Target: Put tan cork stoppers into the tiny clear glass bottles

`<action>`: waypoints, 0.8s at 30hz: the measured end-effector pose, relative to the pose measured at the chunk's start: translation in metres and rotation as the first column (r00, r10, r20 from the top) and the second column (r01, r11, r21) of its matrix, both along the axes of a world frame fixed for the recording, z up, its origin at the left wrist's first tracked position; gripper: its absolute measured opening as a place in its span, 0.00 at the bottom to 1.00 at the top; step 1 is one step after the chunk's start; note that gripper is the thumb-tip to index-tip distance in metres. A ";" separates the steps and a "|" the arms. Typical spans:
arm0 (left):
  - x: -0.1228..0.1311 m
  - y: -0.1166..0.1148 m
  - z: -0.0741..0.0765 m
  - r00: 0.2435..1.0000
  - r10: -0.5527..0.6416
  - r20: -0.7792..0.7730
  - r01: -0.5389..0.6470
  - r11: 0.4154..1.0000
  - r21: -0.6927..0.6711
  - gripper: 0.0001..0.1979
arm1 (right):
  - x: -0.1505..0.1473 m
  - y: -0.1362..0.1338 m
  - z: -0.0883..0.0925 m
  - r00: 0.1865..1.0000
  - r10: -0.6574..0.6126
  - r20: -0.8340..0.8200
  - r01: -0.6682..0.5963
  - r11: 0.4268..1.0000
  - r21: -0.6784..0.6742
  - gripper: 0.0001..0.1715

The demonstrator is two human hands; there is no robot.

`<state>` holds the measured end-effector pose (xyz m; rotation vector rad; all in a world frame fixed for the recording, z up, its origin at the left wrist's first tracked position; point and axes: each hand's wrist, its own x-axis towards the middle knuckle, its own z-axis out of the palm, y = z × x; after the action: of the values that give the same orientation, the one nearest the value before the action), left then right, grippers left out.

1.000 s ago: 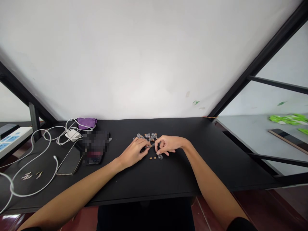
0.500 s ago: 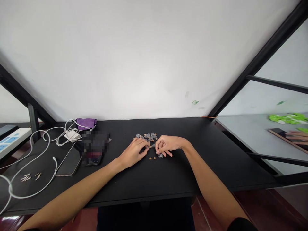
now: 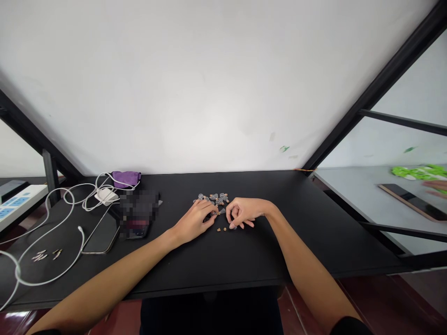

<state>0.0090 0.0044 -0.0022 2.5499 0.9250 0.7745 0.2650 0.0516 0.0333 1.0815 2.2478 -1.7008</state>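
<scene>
Several small clear pieces with tan ends (image 3: 219, 199) lie in a cluster on the black table (image 3: 209, 265), just beyond my hands. My left hand (image 3: 198, 219) is closed at the left of the cluster, its thumb and fingers pinching a small clear piece (image 3: 222, 211). To the right, my right hand (image 3: 241, 213) rests low over the table with its fingers bent and thumb and forefinger together; what they hold is too small to name. Part of a clear disc shows beneath these fingers. Two tiny tan bits (image 3: 221, 229) lie between my hands, nearer to me.
At the left are a phone (image 3: 101, 235), white cables, a white charger (image 3: 106, 196), a purple cloth (image 3: 126, 178), a power strip (image 3: 21, 202) and small scattered pieces (image 3: 39, 256). Beyond the right frame, another person's hand (image 3: 436, 188) is near a phone (image 3: 414, 201) and green items (image 3: 421, 172).
My right hand's thumb and fingers have shifted slightly over the clear disc, covering more of it. My left hand stays nearly still. The other person's hand has moved right, off the phone.
</scene>
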 end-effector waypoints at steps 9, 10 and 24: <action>-0.001 0.000 -0.001 1.000 0.000 -0.017 0.000 1.000 -0.016 0.06 | -0.003 -0.004 0.005 0.992 -0.041 -0.118 0.045 0.999 0.026 0.23; -0.001 0.000 -0.002 1.000 -0.003 -0.015 0.003 1.000 -0.015 0.06 | -0.004 -0.005 0.005 0.983 -0.070 -0.168 0.079 0.996 0.047 0.23; -0.001 0.000 0.001 0.994 0.013 0.111 -0.008 0.999 -0.046 0.05 | -0.030 -0.010 -0.002 0.889 -0.141 -0.435 0.186 0.980 0.063 0.22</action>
<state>0.0077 0.0044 -0.0008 2.4377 0.9110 0.8794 0.2354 0.0419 0.0308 1.0225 2.5922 -2.0887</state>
